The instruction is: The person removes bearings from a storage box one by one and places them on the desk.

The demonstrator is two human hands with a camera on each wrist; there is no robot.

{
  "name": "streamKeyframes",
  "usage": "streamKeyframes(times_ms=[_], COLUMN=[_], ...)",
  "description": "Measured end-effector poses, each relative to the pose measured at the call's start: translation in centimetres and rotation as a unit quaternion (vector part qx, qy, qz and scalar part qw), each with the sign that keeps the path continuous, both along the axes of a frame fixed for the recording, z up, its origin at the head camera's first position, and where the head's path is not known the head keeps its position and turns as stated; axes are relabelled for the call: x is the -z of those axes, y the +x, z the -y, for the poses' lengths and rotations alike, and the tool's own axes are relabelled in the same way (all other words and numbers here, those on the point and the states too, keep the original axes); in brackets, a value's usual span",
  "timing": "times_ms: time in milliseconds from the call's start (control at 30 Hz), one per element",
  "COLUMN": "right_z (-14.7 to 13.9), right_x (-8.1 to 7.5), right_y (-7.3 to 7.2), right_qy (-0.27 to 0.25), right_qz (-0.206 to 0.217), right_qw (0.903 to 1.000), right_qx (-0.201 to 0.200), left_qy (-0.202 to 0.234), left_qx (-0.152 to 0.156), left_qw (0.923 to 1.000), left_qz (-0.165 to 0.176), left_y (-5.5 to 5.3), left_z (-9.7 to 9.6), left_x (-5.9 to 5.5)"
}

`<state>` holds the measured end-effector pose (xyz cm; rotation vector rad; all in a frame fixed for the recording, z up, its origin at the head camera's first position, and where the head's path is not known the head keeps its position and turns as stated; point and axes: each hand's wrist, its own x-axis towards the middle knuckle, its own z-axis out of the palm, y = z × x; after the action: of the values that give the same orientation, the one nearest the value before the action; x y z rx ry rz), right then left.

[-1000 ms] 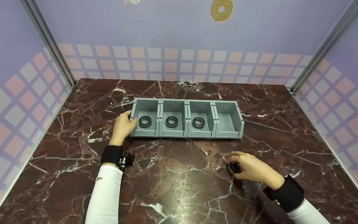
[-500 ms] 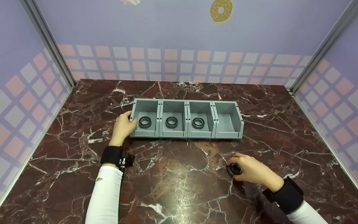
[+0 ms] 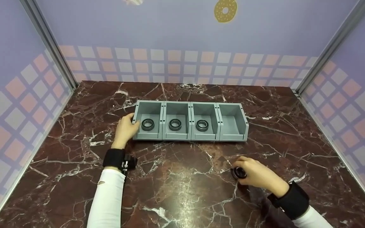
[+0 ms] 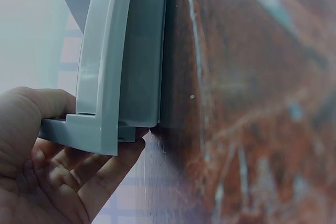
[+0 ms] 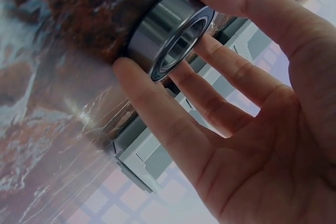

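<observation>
We see the right hand, lower right in the head view, its fingers clamped on a bearing near the bench. Left of centre, the left hand's fingers pinch the end wall of the grey bin row, three more bearings lying inside.

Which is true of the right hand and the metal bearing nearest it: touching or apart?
Touching. The right wrist view shows it: the right hand pinches the metal bearing, meeting opposite sides of its outer rim.
</observation>
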<state>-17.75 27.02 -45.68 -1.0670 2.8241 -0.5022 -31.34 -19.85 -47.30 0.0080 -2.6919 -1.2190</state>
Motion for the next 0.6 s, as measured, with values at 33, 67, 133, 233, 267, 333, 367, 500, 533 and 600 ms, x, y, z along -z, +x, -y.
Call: streamKeyframes(times_ms=[33,67,133,233,267,333,367,500,533,600], right_z=[0.03,0.05,0.09,0.15,0.17,0.18,0.18,0.16,0.16,0.16], right_x=[-0.01,-0.02,-0.05,-0.06,-0.06,-0.05,-0.04,0.01,0.02,0.01], right_y=[0.01,0.01,0.02,0.02,0.03,0.06,0.07,0.13,0.14,0.15], right_qy=[0.000,0.001,0.000,-0.002,-0.003,-0.003,-0.003,-0.004,-0.004,-0.004], right_qz=[0.001,0.001,0.002,0.003,0.003,0.001,0.000,-0.005,-0.006,-0.006], right_qw=[1.0000,1.0000,1.0000,1.0000,1.0000,1.0000,1.0000,1.0000,1.0000,1.0000], right_qx=[0.001,0.002,0.005,0.008,0.008,0.007,0.007,0.005,0.005,0.006], left_qy=[-0.001,-0.001,-0.003,-0.006,-0.007,-0.007,-0.006,-0.002,-0.003,-0.005], left_qx=[0.000,0.000,0.000,-0.002,-0.003,-0.003,-0.002,0.002,0.002,0.000], left_qw=[1.0000,1.0000,1.0000,1.0000,1.0000,1.0000,1.0000,1.0000,0.9999,0.9999], left_qz=[0.001,0.002,0.005,0.007,0.007,0.004,0.005,0.009,0.010,0.010], left_y=[-0.01,-0.01,-0.02,0.00,0.00,0.02,0.03,0.11,0.12,0.13], left_z=[-0.02,-0.03,-0.02,0.05,0.08,0.07,0.07,0.02,0.01,0.00], left_x=[-0.01,-0.02,-0.02,0.02,0.04,0.06,0.07,0.04,0.02,-0.04])
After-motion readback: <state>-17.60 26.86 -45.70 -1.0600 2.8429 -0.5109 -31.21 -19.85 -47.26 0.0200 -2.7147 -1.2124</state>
